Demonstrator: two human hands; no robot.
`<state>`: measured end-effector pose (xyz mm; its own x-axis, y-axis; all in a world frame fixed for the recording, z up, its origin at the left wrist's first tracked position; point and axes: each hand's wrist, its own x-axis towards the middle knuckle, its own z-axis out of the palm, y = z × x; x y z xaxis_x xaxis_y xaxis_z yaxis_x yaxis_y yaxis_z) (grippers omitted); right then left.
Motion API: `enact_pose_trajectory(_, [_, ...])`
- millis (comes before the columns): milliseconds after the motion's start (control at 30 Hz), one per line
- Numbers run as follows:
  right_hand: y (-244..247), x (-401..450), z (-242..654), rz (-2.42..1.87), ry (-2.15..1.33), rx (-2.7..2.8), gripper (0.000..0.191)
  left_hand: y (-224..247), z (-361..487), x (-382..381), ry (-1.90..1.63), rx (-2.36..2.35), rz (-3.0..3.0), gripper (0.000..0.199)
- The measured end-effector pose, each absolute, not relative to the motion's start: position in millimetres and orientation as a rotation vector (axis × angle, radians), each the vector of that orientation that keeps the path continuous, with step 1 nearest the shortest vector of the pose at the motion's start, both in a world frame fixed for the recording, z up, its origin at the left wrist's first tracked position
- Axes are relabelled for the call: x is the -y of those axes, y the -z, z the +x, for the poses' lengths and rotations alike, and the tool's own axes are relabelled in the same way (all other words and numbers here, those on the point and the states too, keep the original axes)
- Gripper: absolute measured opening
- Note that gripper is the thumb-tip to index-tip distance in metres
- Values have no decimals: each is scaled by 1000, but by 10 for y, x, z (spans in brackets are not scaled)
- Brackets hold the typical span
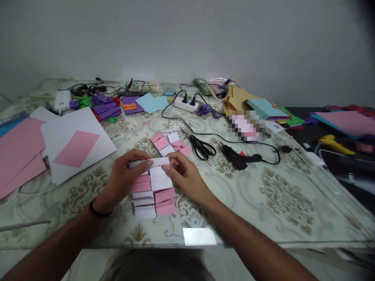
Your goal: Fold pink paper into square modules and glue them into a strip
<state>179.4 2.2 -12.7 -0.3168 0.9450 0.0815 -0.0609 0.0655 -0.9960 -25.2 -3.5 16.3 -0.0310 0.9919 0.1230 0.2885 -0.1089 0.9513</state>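
Folded pink and white paper pieces lie in two columns on the patterned tablecloth in front of me. At their far end is a white folded paper strip, pinched between the thumb and fingers of my left hand. From the other side, my right hand grips the same strip near its right end, thumb on top. Some fingertips are hidden behind the paper. Just beyond my hands sits a smaller group of pink and white folded papers, with black-handled scissors to its right.
A black glue gun rests right of the scissors, its cord running to a white power strip. White sheets and pink sheets spread over the left. Purple folded papers and yellow papers lie toward the wall.
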Motion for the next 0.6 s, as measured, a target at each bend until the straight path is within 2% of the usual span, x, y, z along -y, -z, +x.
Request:
enact_pose_trajectory(133, [140,-26,1798,-937,-1284,1408,40,-181,-251,39,-1155,-1361,1521,20])
enact_pose_trajectory(200, [128,-26,1813,-956,-1219,1427,36,-183,-250,42,-1127,-1286,1539,20])
enact_pose_trajectory(367, [72,-24,1858,-952,-1141,1489,17,-171,-261,59,-1178,-1169,1588,4])
enact_pose_trajectory(433, [54,-22,1871,-896,-1116,1523,9,-168,-274,76,-1214,-1160,1627,4])
enact_pose_trajectory(600, [36,-10,1884,-878,-1062,1548,12,-191,-285,118,-1254,-1179,1695,12])
